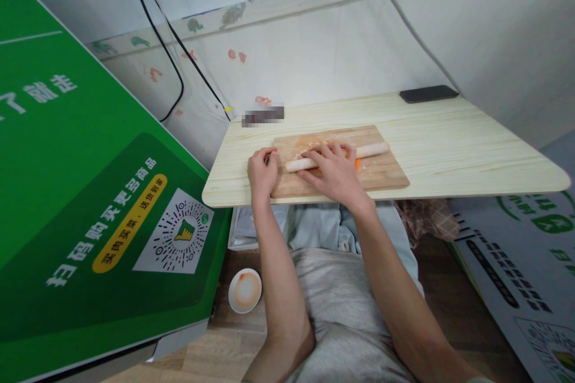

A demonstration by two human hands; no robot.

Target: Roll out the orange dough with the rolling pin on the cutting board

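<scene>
On the cutting board (384,175), uneven pressure from the right hand's (336,170) splayed grip could skew the rolling pin (372,150); the left hand's (263,175) is unclear.

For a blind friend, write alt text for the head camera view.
A person's right hand lies on a rolling pin over an orange-stained wooden cutting board, the left hand curled by its left edge. A black smartphone lies farther back on the table.

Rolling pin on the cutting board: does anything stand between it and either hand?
Nothing visible does. The right hand lies over the rolling pin; the left hand is just off its left end, by the cutting board's edge.
</scene>
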